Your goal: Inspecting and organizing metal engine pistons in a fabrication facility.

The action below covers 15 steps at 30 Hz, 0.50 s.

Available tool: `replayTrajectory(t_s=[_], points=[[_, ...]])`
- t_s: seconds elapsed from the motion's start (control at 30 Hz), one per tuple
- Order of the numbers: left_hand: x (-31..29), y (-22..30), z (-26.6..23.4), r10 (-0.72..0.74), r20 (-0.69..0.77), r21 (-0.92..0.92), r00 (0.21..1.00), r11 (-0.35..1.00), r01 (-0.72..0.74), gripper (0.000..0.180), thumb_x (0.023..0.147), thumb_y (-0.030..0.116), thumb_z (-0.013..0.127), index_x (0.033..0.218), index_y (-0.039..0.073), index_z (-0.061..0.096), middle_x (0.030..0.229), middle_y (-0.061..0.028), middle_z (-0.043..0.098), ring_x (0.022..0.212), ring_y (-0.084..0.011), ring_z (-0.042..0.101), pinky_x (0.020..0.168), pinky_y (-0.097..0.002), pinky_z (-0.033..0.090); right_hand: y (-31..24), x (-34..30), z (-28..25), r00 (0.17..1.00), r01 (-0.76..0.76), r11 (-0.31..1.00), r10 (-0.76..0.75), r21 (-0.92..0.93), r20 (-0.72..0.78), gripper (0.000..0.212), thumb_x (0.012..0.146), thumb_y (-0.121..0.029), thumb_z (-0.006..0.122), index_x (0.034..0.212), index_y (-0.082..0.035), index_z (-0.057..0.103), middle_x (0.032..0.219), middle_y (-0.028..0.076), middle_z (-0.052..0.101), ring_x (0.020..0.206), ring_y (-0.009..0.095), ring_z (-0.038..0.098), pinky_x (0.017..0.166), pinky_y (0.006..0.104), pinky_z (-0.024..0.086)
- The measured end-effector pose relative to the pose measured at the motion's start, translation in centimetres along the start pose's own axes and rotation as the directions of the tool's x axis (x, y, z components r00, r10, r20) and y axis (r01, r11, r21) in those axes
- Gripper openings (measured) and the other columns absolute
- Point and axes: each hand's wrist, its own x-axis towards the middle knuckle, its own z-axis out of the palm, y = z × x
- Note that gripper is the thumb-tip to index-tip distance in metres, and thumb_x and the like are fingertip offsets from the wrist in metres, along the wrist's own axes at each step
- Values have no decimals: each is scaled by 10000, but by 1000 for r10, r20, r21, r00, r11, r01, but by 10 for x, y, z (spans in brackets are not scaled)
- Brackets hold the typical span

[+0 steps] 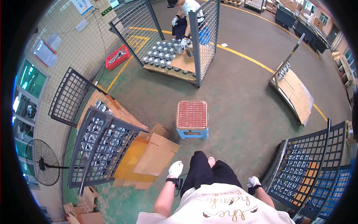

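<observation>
My left hand, in a white glove, hangs at my left side with its fingers curled in and nothing visible in it. It is nearest to the brown cardboard sheets leaning against a grey mesh cart. My right hand, also gloved in white, hangs at my right side with fingers loosely apart, holding nothing visible. The grey mesh cart on the right is nearest to it, with rows of shiny round metal parts behind the mesh. Ahead of me stands a blue stool with a red woven top.
A person in white gloves bends over a caged cart of round metal parts at the far side. A flat trolley with cardboard stands far right. On the left are a mesh cart, a fan and a red crate.
</observation>
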Motion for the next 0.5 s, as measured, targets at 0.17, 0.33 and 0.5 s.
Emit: replayTrajectory(t_s=[0.17,0.33,0.5], points=[[50,35,35,45,395,132,917,986,-105,403,892,318,431,1096,61,665,1177,-187,615,1115,-379,567,968,-444,444,-99,7,-17,980,197,980,-198,22,23,263,906,-208,513,991,-13,669,818,103,708,665,212,663,573,343,508],[106,3,67,-48,558,347,829,920,-181,334,837,251,482,1014,73,701,1125,-186,629,1077,-371,589,926,-456,473,-171,23,-58,946,316,949,-315,-1,-75,270,915,-204,523,1054,-7,644,839,107,705,676,222,667,572,347,512],[136,24,36,13,512,369,859,900,-233,308,827,218,490,985,71,710,1089,-183,642,1025,-353,620,887,-453,503,-203,58,-114,911,353,868,-404,-350,-83,308,921,-244,503,1035,-8,665,940,155,707,794,284,686,687,374,539]])
